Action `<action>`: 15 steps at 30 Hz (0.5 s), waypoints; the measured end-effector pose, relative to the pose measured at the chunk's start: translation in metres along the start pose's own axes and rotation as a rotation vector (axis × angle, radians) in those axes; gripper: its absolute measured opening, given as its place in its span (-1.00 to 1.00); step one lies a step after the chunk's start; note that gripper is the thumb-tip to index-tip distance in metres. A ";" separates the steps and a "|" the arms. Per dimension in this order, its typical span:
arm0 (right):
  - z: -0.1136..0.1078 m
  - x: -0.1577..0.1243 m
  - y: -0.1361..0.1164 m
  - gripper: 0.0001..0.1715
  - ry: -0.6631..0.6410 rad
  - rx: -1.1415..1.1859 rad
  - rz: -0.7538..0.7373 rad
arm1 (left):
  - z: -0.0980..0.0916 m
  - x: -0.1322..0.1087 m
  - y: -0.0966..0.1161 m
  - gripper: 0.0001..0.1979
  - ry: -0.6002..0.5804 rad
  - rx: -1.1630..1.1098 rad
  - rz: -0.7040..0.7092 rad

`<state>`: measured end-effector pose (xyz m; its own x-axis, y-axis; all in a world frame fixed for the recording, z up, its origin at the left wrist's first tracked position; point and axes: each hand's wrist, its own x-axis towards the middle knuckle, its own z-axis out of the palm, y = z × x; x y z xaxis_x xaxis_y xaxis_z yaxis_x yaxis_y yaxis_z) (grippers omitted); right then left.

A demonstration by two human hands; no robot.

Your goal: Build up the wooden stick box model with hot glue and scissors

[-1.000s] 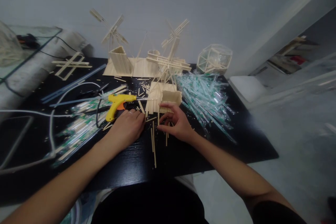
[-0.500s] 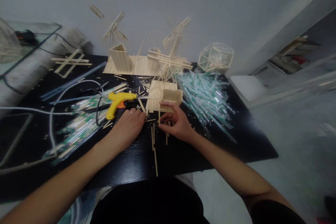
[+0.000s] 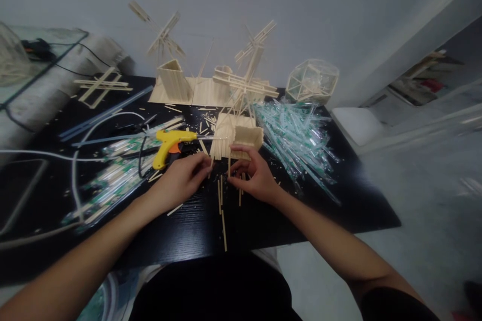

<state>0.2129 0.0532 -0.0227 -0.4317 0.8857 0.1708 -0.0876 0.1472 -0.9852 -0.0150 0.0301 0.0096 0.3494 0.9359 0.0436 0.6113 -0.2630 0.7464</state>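
My right hand (image 3: 253, 170) pinches a short wooden stick (image 3: 229, 161) upright between thumb and forefinger, just in front of an open box of sticks (image 3: 248, 136). Another small wooden stick (image 3: 211, 165) is gripped at the fingertips of my left hand (image 3: 188, 173). Behind the left hand lies a yellow glue gun (image 3: 168, 143), its nozzle pointing right over the flat stick base (image 3: 222, 146). On the black table (image 3: 196, 235) between and in front of the hands are several loose sticks (image 3: 224, 230).
Stick windmill models (image 3: 175, 83) stand along the wall. Plastic-wrapped stick bundles lie at right (image 3: 297, 140) and at left (image 3: 113, 170). A white cable (image 3: 74, 180) loops across the left side. A faceted glass-like container (image 3: 312, 82) sits at the back right.
My left hand has turned and lifted its fingers, now with a small stick between them. The right hand keeps its stick in nearly the same place.
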 end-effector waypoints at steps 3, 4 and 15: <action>0.001 -0.001 -0.001 -0.22 -0.017 -0.033 -0.022 | 0.003 0.000 0.007 -0.77 -0.038 -0.276 -0.113; 0.002 -0.002 -0.001 -0.23 -0.022 -0.048 -0.035 | 0.005 0.001 0.008 -0.75 -0.045 -0.348 -0.143; 0.004 -0.005 0.006 -0.25 -0.084 -0.170 -0.152 | 0.016 0.003 0.007 -0.74 -0.031 -0.509 -0.218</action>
<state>0.2109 0.0476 -0.0297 -0.4992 0.8086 0.3112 -0.0079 0.3549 -0.9349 0.0019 0.0269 0.0047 0.2785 0.9468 -0.1614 0.2538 0.0895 0.9631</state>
